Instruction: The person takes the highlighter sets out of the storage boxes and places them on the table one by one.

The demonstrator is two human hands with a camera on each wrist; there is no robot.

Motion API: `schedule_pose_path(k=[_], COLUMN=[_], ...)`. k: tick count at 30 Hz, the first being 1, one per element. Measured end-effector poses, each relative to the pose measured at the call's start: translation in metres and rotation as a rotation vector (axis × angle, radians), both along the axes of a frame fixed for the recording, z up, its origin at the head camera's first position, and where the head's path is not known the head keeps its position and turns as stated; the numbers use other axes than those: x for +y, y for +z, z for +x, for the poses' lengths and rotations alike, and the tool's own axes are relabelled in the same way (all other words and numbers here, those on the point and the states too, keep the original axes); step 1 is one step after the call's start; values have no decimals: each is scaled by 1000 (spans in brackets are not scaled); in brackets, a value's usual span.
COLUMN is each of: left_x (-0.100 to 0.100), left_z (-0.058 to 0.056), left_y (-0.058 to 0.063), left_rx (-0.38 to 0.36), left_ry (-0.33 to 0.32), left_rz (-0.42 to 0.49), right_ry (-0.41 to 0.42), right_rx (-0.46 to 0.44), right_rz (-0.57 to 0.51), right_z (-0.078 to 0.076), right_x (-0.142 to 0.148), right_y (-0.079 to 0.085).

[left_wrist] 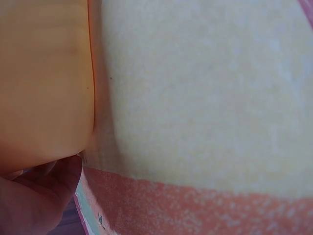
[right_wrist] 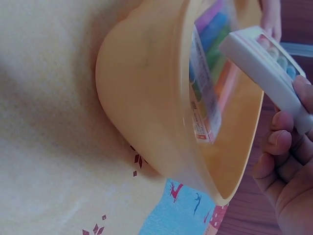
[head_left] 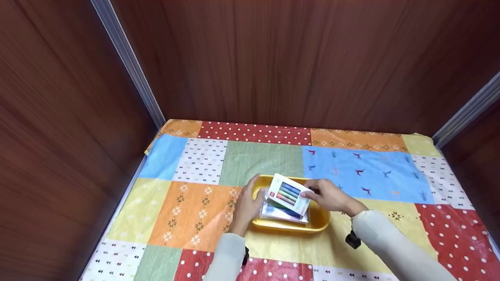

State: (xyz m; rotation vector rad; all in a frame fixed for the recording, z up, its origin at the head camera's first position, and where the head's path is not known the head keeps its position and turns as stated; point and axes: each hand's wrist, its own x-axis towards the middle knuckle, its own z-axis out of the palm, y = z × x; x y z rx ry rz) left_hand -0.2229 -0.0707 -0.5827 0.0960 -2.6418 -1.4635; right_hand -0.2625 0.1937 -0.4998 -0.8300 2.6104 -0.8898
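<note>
A yellow plastic basin point(head_left: 320, 224) stands on the patchwork cloth. At its left end my left hand point(head_left: 247, 205) grips the rim, thumb toward the inside and fingers along the outer wall. In the left wrist view, those fingers point(left_wrist: 58, 181) curl against the basin's end. Over the basin, my right hand point(head_left: 328, 196) pinches a white windowed box of coloured markers point(head_left: 289, 194) by its right edge, held tilted. Beneath the box, a clear pack with thick coloured strips point(right_wrist: 208, 73) lies inside the basin. The box hides part of this pack in the head view.
The patchwork tablecloth point(head_left: 199, 218) covers the tabletop. Brown wood-grain panels point(head_left: 273, 66) rise behind it and on both sides, with metal strips point(head_left: 133, 66) at the corners. A small black device point(head_left: 353, 239) is strapped at the right wrist.
</note>
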Motion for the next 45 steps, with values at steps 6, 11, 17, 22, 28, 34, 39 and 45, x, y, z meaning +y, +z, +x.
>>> schedule_pose_path(k=[6,11,17,22,28,34,39,45], left_x=[-1,-1,-1,0,1,2,3,3], left_z=[-2,-4,-6,-7,-3,-1,-1,-1], left_y=[1,1,2,3,-1,-2,-1,-1], left_rx=[9,9,3,-2,-13,-16,-27,-19], left_ry=[0,2,6,5,1,25,34,34], left_rz=[7,12,11,11,17,-16,-20,-13], right_ry=[-15,-39,-74,-119,-173,-241,-290,-336], right_rx=[17,21,22,7,0,23,29,29], right_rz=[-37,-66,-99,-111,-137,-132,-155,-187], right_z=[1,1,4,6,11,19,26,32], right_x=[0,0,2,5,11,20,25,28], right_y=[-2,-5,-5,-3,-10,-14,-15,-15])
